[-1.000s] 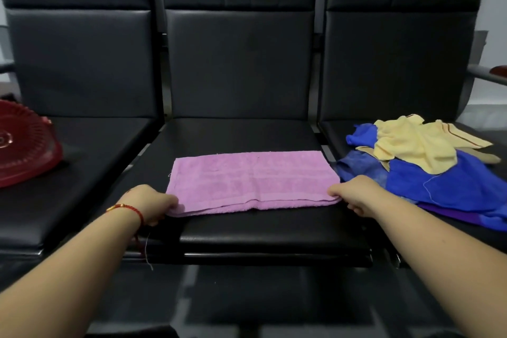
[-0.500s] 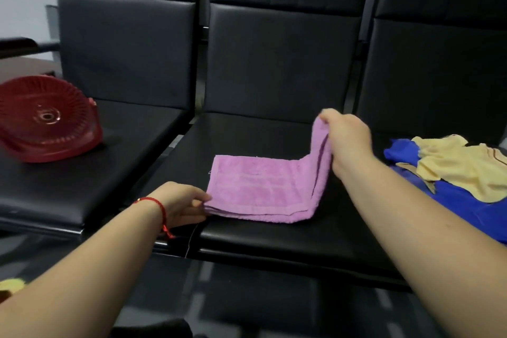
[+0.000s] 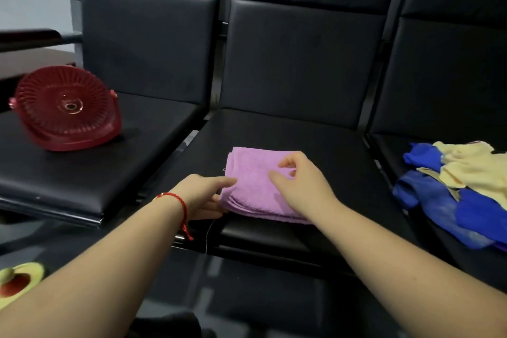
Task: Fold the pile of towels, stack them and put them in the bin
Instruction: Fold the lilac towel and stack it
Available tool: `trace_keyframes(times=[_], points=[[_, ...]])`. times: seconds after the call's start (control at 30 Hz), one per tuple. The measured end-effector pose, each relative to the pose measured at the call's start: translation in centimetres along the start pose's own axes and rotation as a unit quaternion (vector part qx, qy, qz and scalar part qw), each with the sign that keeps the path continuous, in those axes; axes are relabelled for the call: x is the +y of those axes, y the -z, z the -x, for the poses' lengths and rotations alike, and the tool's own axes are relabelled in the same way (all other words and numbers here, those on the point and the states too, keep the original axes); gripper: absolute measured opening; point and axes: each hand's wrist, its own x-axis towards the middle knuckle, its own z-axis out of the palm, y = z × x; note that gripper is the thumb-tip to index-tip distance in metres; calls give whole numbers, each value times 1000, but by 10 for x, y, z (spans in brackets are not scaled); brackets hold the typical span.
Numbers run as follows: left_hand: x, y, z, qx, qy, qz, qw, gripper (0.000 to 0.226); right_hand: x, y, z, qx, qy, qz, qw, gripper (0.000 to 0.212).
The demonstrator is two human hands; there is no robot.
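1. A red slatted bin [image 3: 65, 107] is lying tipped on its side on the left seat [image 3: 82, 173] of the black bench, well apart from the towels.
2. The left hand [image 3: 204, 196], a red string bracelet [image 3: 179, 204] circling its wrist, is touching the near-left edge of the pink towel [image 3: 252, 186] with fingers held fairly straight — grasping nothing.
3. The pink towel is sitting folded into a small layered rectangle on the front of the middle seat [image 3: 288, 132].
4. The right hand [image 3: 299, 181] is resting over the towel's right part, fingers loosely bent and released; whether its palm is pressing the cloth cannot be told.
5. A loose pile is waiting on the right seat — a yellow towel [image 3: 472, 167] is lying on top of a blue towel [image 3: 452, 211].
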Motion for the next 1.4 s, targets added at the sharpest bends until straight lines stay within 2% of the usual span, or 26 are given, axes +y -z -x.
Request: trace_keyframes(times=[0.07, 0.13, 0.23, 0.3, 0.53, 0.7, 1.03, 1.13, 1.23, 1.4], points=[[-2, -3, -2, 18, -32, -58, 998, 41, 16, 4, 10, -26, -2, 140, 990, 43], [-3, -8, -1, 40, -74, -127, 988, 42, 29, 5, 20, -73, -17, 211, 975, 63], [-8, -17, 0, 60, -154, -294, 941, 37, 40, 2, 28, -141, -36, 203, 968, 78], [-11, -18, 2, 77, -186, -349, 915, 33, 42, -2, 27, -153, -31, 207, 966, 80], [-16, 1, -25, 188, -191, -320, 909, 33, 48, -28, -27, -151, 35, 218, 964, 80], [-7, 9, -80, 218, -237, -363, 874, 46, 54, -40, -85, -146, 66, 218, 963, 78], [21, 17, -158, 304, -205, -437, 821, 51, 54, -62, -174, -128, 99, 224, 961, 75], [22, 16, -164, 325, -202, -437, 814, 51, 53, -67, -184, -111, 99, 219, 964, 81], [20, 16, -161, 319, -204, -450, 808, 56, 55, -68, -179, -96, 84, 212, 969, 90], [14, 0, -136, 232, -179, -508, 810, 83, 60, -57, -150, -104, 47, 232, 966, 96]])
